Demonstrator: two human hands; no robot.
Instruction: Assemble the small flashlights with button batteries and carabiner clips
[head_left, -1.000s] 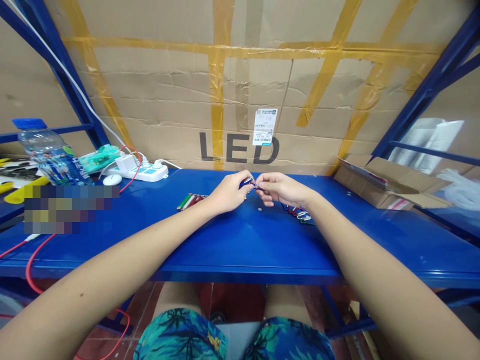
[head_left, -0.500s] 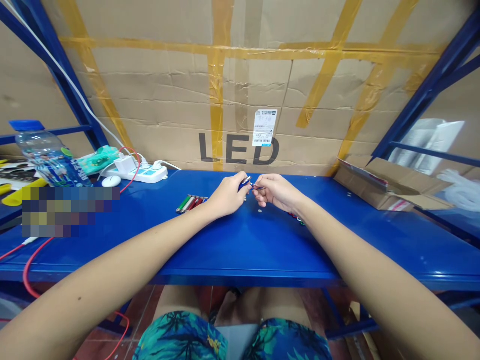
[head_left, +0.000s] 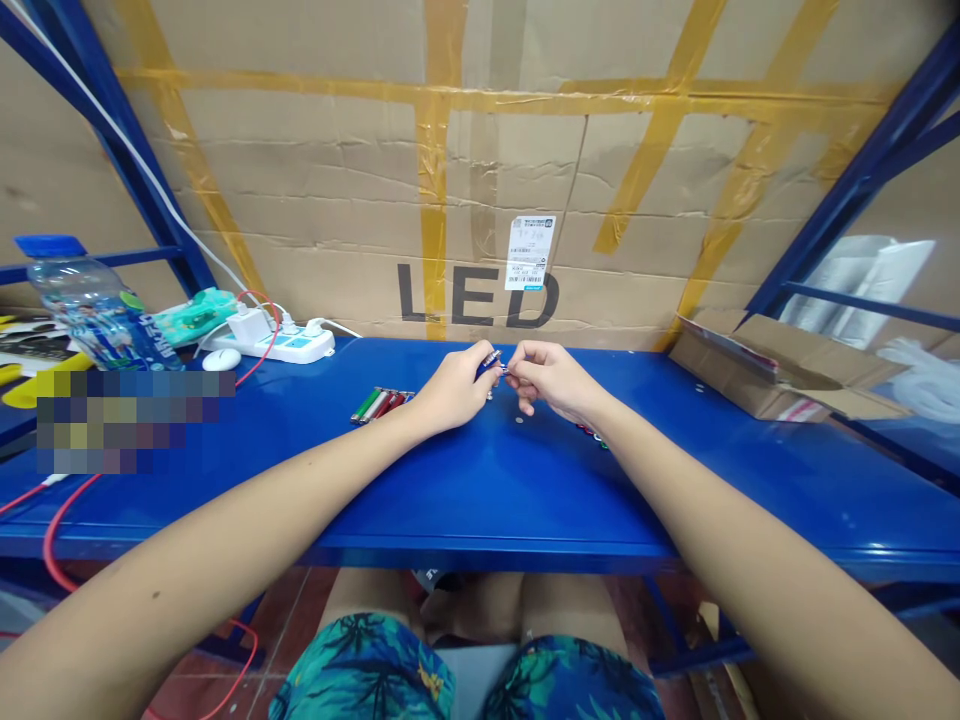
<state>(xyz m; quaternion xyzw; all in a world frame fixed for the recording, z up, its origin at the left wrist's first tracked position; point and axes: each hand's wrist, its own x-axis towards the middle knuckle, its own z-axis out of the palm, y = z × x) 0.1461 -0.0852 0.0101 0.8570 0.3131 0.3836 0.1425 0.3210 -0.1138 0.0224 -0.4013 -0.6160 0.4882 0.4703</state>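
My left hand [head_left: 459, 386] is closed on a small blue piece with shiny metal parts [head_left: 489, 362], held just above the blue table [head_left: 480, 490]. Facing it, my right hand [head_left: 553, 380] pinches at the near end of this piece with thumb and forefinger, its other fingers loosely curled. What lies between those fingertips is too small to make out. Left of my hands, several slim green, white and red pieces with metal ends [head_left: 381, 404] lie side by side. Partly behind my right forearm are some small coloured pieces [head_left: 592, 434]. A small pale disc [head_left: 519, 420] lies below the hands.
At the left stand a blue-capped bottle [head_left: 90, 305] and a white power strip [head_left: 289, 343] with plugs and cables. A white rounded device [head_left: 222, 360] lies near them. An open cardboard box [head_left: 750, 375] sits at the right. A large taped carton [head_left: 337, 200] walls off the back.
My right fingers have shifted slightly at the blue piece, and the forefinger is more bent. My left hand keeps its hold in nearly the same place.
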